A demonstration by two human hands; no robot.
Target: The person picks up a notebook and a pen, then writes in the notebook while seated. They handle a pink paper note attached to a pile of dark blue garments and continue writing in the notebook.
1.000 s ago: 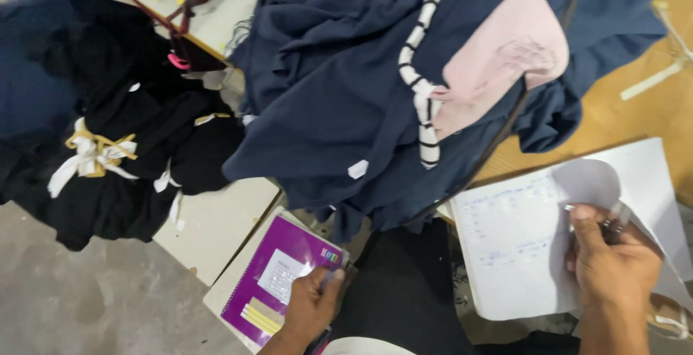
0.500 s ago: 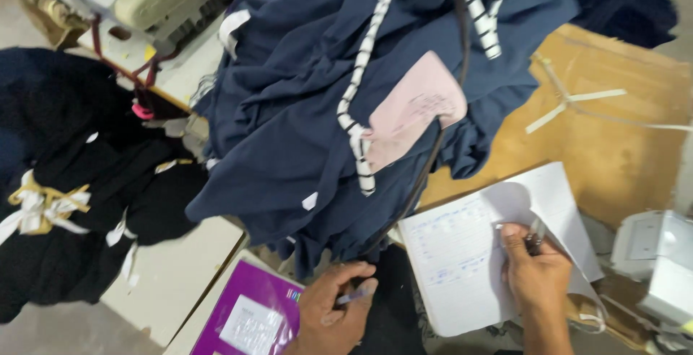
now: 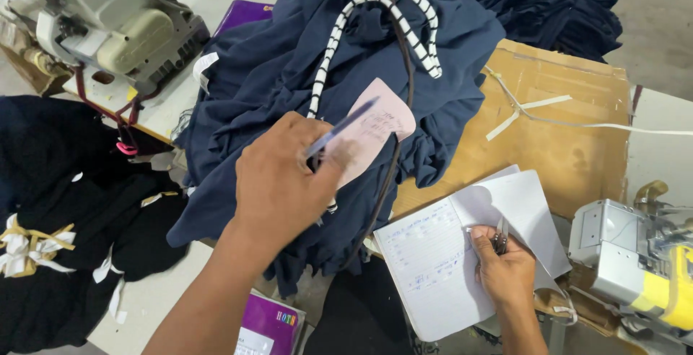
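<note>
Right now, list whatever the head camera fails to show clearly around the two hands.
- Pink tag: lower left part hidden behind the left hand.
- Pen: motion-blurred; tip unclear.
- Small metal tool in the right hand: mostly covered by fingers.
- Notebook: handwriting too small.
- Purple box: cut by bottom edge.

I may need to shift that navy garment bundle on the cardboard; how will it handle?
The navy bundle drapes over the cardboard edge, so probably floppy. Its bulk suggests weight. The pink tag and striped cord may swing or snag.

place: garment sewing workshop | evidence: sewing machine (image 3: 123,26), piled navy garments (image 3: 346,95), tied black bundles (image 3: 65,239)
</note>
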